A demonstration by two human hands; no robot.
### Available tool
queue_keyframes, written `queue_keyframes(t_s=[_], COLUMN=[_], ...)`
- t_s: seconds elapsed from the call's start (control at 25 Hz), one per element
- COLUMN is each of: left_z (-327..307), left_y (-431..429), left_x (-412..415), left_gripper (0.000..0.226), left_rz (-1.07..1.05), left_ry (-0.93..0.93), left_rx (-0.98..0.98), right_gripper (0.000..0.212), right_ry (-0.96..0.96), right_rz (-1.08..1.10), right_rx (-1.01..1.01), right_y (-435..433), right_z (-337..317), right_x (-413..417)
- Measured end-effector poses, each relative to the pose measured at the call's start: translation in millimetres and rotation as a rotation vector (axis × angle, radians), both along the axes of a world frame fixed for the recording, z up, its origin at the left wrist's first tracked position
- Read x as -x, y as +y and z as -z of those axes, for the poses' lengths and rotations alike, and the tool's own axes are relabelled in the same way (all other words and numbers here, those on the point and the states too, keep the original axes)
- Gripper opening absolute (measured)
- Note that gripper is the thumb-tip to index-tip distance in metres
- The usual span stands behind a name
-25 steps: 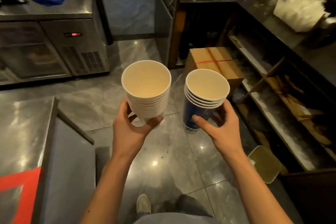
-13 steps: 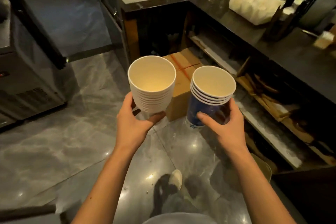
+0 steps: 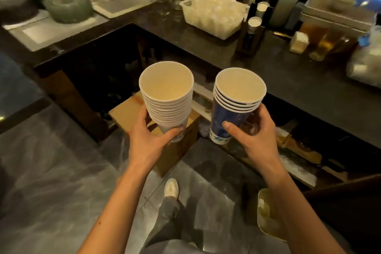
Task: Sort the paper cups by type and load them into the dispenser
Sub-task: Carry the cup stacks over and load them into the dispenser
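Holding two nested tapered paper stacks: left hand (image 3: 149, 140) clamped on white cup stack (image 3: 168, 99), right hand (image 3: 255, 138) on glossy blue cup stack (image 3: 233, 111); dispenser (image 3: 252, 33) at 1 o'clock.

White cup stack (image 3: 168, 107) upright, left; blue cup stack (image 3: 233, 113) upright, right; dispenser (image 3: 256, 18) on counter, tubes holding cups.

Both forearms are bare, with no sleeves, watch or jewellery visible. The hands, left (image 3: 148, 142) and right (image 3: 255, 140), are ungloved. Legwear: grey trousers (image 3: 171, 218). Footwear: one white shoe (image 3: 171, 188) visible.
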State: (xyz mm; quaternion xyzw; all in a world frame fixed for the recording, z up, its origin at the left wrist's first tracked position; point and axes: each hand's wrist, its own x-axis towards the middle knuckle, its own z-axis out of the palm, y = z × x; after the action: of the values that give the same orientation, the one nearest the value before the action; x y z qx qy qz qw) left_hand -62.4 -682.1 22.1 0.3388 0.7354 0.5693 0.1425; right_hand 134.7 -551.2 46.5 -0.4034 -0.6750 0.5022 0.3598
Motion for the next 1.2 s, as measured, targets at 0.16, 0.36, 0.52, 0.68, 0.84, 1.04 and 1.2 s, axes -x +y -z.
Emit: queue_keyframes(t_s=[0.16, 0.36, 0.52, 0.68, 0.84, 1.04, 1.2], left_z=[-5, -12, -8, -3, 8, 30, 44], left_y=[96, 198, 270, 339, 401, 471, 517], left_x=[59, 113, 131, 130, 106, 67, 32], left_gripper=[0.095, 0.094, 0.094, 0.090, 0.089, 0.083, 0.083], left_rz=[0.160, 0.318, 0.392, 0.481, 0.478, 0.496, 0.546], left_ry=[-0.013, -0.129, -0.175, -0.169, -0.211, -0.215, -0.246], left_rx=[-0.041, -0.072, -0.001, 0.021, 0.024, 0.077, 0.155], right_gripper=[0.091, 0.083, 0.070, 0.069, 0.081, 0.082, 0.086], right_ry=[0.021, 0.050, 0.037, 0.022, 0.003, -0.029, -0.075], right_rz=[0.095, 0.210, 0.286, 0.362, 0.363, 0.330, 0.371], right_rx=[-0.012, -0.022, -0.012, -0.002, -0.003, 0.022, 0.045], right_y=[67, 144, 200, 263, 331, 412, 451], right_z=[-6, -15, -14, 0, 9, 21, 38], right_x=[48, 98, 104, 94, 70, 27, -5])
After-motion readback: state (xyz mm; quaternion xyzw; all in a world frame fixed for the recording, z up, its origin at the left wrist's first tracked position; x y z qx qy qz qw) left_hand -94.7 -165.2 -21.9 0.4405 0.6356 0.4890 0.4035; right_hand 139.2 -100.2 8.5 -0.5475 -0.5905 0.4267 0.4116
